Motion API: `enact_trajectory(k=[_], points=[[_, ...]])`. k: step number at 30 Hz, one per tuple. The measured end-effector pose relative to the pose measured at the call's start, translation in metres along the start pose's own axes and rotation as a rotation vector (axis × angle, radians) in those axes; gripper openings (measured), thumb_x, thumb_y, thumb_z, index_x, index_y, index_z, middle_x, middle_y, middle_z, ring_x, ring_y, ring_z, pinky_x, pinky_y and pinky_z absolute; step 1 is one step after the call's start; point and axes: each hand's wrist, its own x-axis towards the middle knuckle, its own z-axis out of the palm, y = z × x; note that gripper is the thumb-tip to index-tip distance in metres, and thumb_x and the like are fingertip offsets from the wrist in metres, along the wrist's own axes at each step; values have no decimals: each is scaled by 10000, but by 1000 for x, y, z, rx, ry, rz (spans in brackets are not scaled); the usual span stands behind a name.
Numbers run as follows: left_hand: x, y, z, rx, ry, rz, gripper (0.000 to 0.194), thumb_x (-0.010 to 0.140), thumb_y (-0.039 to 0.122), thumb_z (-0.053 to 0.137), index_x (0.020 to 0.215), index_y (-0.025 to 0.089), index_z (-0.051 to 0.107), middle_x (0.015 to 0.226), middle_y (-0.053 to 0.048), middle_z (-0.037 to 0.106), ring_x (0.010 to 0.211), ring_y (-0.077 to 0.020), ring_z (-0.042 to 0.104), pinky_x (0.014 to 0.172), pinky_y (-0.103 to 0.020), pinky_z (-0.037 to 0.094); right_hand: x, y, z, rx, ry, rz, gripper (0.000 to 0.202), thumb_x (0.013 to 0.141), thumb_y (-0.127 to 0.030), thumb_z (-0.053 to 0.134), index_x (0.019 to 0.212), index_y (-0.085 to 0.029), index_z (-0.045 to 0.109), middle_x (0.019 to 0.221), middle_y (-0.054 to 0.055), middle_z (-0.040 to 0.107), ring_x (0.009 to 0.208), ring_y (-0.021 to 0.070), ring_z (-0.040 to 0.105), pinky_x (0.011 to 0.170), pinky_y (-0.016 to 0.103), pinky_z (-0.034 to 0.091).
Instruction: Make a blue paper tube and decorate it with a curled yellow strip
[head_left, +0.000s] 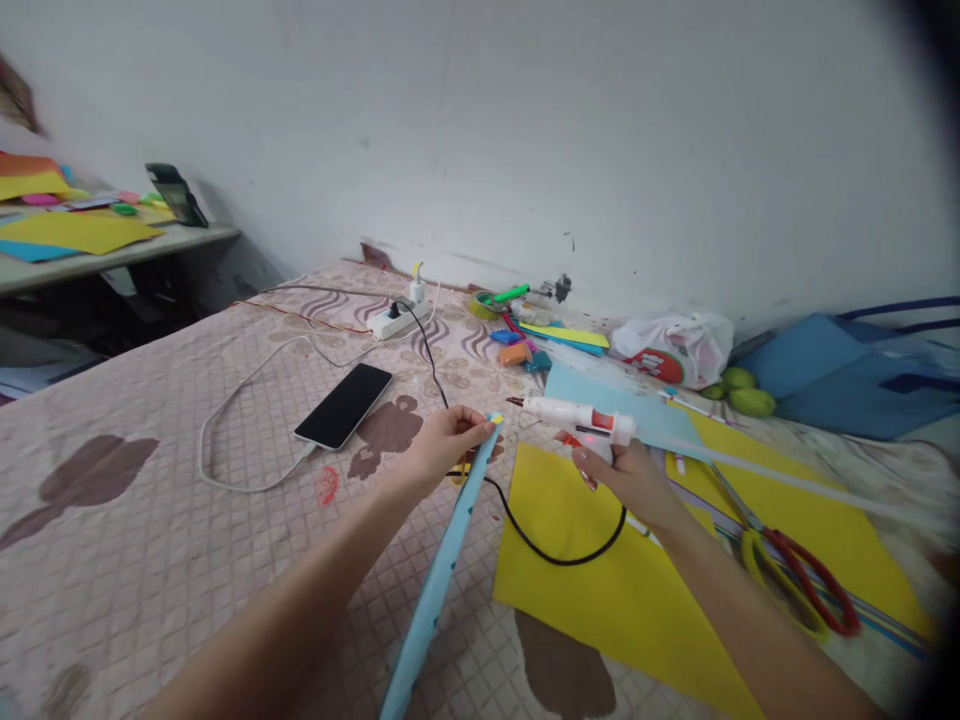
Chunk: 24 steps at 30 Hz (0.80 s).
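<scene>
Light-blue paper strip (pixel 441 565) is slanting from the bottom centre of the frame up to the middle, where its far end is showing a small yellow patch (pixel 497 419). My left hand (pixel 442 440) is closing on it just below this end, with thumb and fingers pinching it. My right hand (pixel 637 482) is wrapping around the grip of the white glue gun (pixel 570 412); its fingers are curling closed, and the nozzle is pointing toward the strip, without touching it. I cannot tell if the trigger is being pressed.

To my judgement, the strip is behaving as a light thing, rather stiff along its length but easy to crease or crush. So I am preferring a soft pinch close to the end, leaving the tip free from fingers, because the nozzle may be hot. The glue gun is looking heavier, and the grip is the safe place for holding. Below it, a black cord (pixel 570 562) is curving over the yellow sheet (pixel 600 620), and scissors (pixel 757 525) are lying at the right.
</scene>
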Motion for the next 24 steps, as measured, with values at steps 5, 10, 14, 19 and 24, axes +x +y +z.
enact_trajectory(k=[5, 10, 14, 19, 24], points=[[4, -6, -2, 101, 2, 24, 282, 735, 330, 680, 742, 145, 467, 754, -71, 667, 675, -160, 655, 604, -268, 509, -6, -1, 4, -62, 8, -11, 332, 818, -455, 520, 942, -164, 620, 528, -21, 508, 454, 116, 487, 441, 246, 413], [4, -5, -1, 112, 19, 33, 276, 733, 322, 685, 735, 144, 474, 701, -47, 652, 658, -152, 651, 607, -263, 509, -8, -3, 2, -134, 6, -23, 304, 818, -449, 528, 903, -171, 614, 503, -27, 505, 460, 120, 493, 445, 239, 407], [2, -2, -1, -43, 2, -13, 254, 765, 284, 666, 743, 147, 453, 756, -70, 670, 737, -175, 672, 694, -299, 523, -8, -1, 2, -64, 43, 4, 316, 801, -454, 559, 904, -161, 611, 504, -32, 496, 448, 113, 480, 444, 242, 407], [2, -4, 0, -146, -40, -47, 270, 753, 275, 682, 768, 153, 441, 787, -85, 675, 761, -185, 676, 737, -328, 524, 1, -5, 19, 260, 210, 69, 342, 797, -467, 562, 936, -155, 592, 586, -12, 551, 476, 109, 490, 442, 246, 410], [2, -11, 4, -45, -78, -5, 270, 745, 306, 681, 759, 154, 459, 755, -65, 669, 738, -160, 661, 700, -289, 505, 19, -12, 48, 480, 247, 83, 362, 735, -431, 648, 973, -181, 538, 752, 14, 642, 462, 85, 481, 454, 252, 410]])
